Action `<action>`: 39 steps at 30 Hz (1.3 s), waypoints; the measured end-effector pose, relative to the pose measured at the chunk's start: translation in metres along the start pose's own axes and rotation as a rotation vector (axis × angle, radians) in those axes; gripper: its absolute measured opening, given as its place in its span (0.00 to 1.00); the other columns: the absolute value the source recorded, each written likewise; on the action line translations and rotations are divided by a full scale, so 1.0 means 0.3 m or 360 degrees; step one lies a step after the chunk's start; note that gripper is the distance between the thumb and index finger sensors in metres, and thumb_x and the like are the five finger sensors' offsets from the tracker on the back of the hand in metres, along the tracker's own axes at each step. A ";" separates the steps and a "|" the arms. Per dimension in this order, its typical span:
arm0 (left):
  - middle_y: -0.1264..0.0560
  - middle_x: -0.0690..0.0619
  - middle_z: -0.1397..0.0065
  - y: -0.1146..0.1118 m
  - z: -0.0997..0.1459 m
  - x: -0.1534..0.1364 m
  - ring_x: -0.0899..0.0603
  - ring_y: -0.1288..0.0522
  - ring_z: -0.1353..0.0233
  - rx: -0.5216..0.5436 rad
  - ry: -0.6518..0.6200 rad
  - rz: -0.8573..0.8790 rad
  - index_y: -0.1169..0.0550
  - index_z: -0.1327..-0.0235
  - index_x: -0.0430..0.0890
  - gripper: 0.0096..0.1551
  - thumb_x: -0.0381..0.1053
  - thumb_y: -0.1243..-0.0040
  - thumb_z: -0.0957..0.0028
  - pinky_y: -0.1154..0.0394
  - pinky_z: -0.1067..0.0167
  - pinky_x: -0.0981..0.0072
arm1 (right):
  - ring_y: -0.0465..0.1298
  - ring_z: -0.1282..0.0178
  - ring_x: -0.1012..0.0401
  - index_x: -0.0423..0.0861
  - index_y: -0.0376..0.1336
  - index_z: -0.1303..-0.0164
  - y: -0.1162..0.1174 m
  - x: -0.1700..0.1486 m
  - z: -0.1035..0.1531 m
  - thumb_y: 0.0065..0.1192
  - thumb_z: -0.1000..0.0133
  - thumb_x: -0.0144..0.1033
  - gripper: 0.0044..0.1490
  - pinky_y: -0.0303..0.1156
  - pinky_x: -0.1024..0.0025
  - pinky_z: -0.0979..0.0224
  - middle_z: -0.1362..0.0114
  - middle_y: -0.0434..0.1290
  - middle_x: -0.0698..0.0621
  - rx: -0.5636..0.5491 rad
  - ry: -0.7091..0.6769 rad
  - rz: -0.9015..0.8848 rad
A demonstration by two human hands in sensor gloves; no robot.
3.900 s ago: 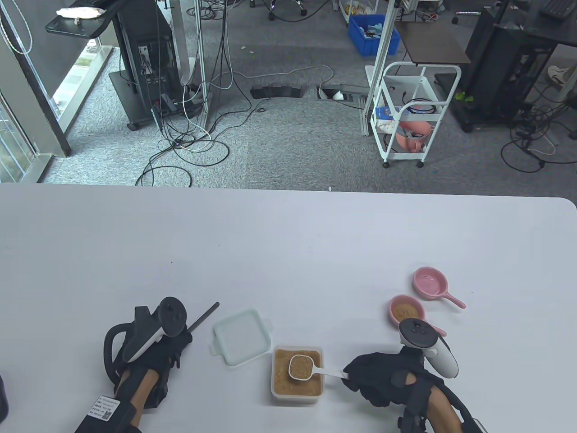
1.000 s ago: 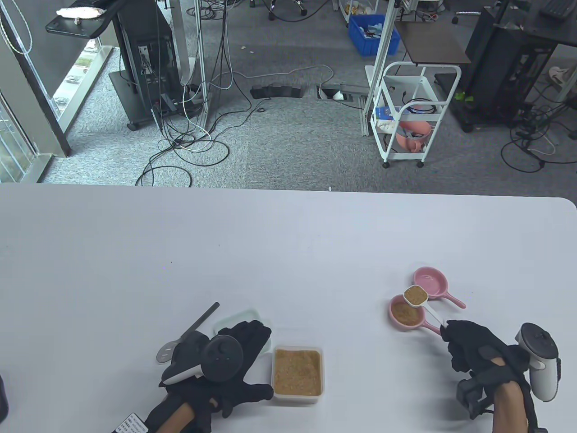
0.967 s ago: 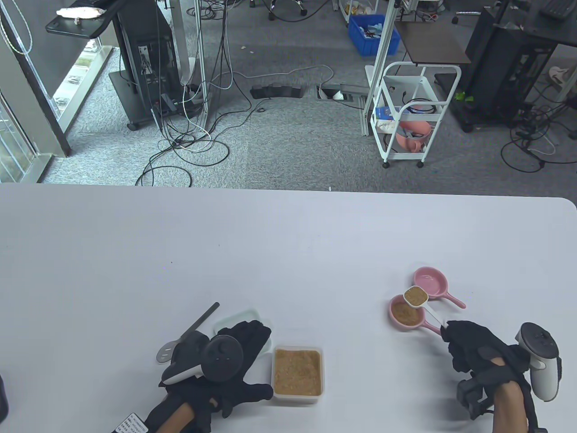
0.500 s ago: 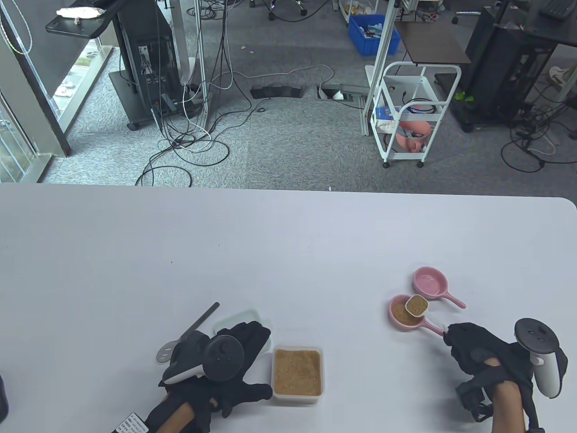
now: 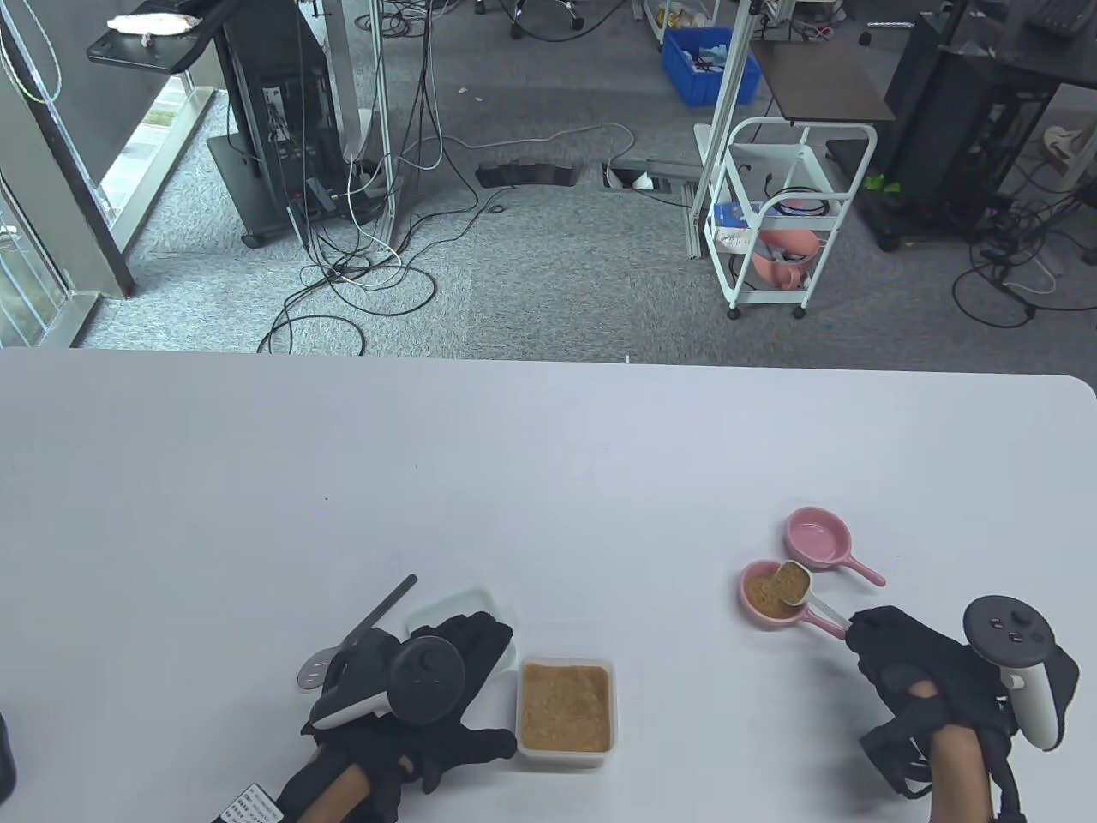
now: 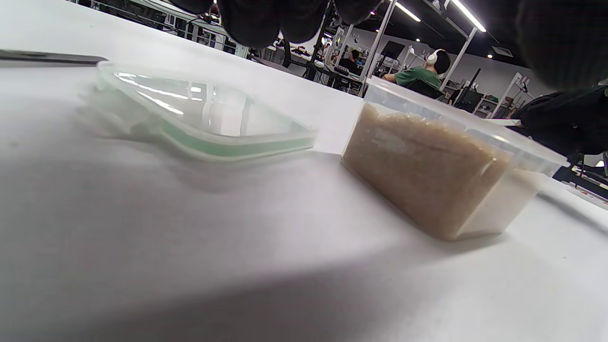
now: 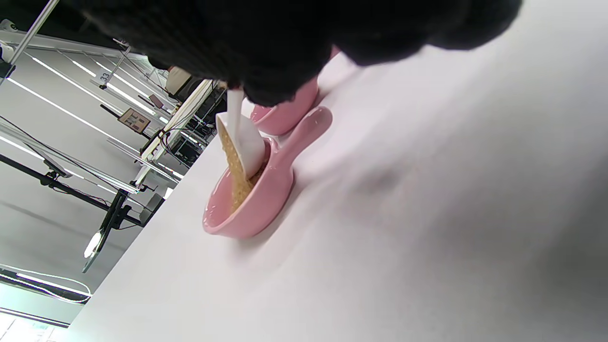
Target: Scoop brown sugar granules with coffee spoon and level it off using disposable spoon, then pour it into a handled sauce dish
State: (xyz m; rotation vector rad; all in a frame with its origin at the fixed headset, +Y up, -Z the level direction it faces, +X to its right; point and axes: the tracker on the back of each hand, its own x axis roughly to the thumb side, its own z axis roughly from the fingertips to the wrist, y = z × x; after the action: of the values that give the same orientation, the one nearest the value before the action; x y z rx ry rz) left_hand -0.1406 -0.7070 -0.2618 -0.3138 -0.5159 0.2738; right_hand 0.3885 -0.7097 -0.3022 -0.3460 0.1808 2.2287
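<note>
Now right hand (image 5: pixel 900 656) tips white coffee spoon (image 5: pixel 793 585); granular sugar (image 7: pixel 233 164) falls into glossy pink dish (image 5: pixel 754 610).

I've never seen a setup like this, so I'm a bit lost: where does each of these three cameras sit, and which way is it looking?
Table view: high up, looking down; both hands, left hand and right hand, enter from below.
Left wrist view: low by the table, facing the sugar box and lid; fingertips hang on top.
Right wrist view: tilted, under the right hand, facing the white spoon tipping sugar into the pink dish.
Shared: table and left wrist views both show the sugar box.
</note>
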 end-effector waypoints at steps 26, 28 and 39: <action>0.51 0.54 0.10 -0.006 -0.005 -0.003 0.38 0.45 0.10 -0.0023 0.0007 -0.0005 0.54 0.15 0.57 0.66 0.87 0.48 0.62 0.47 0.18 0.43 | 0.78 0.66 0.51 0.42 0.74 0.41 0.025 0.136 0.052 0.72 0.46 0.40 0.26 0.68 0.42 0.38 0.61 0.81 0.49 -0.0236 -0.0195 0.0517; 0.51 0.54 0.10 -0.007 -0.005 -0.004 0.38 0.45 0.10 -0.0027 0.0009 -0.0003 0.54 0.15 0.57 0.66 0.87 0.48 0.62 0.47 0.18 0.43 | 0.78 0.66 0.51 0.43 0.74 0.41 0.030 0.152 0.059 0.72 0.46 0.40 0.26 0.68 0.42 0.37 0.61 0.81 0.49 -0.0259 -0.0218 0.0584; 0.51 0.53 0.10 -0.010 -0.007 -0.005 0.37 0.45 0.10 -0.0037 0.0007 -0.0004 0.54 0.15 0.57 0.67 0.87 0.48 0.62 0.47 0.18 0.43 | 0.78 0.65 0.50 0.44 0.74 0.41 0.058 0.215 0.090 0.73 0.47 0.40 0.26 0.67 0.42 0.36 0.60 0.81 0.48 -0.0343 -0.0330 0.0806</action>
State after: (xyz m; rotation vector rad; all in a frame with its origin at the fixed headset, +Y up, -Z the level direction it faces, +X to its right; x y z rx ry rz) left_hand -0.1402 -0.7108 -0.2631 -0.3361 -0.5153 0.2646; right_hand 0.3313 -0.6664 -0.2963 -0.1936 -0.0972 2.7762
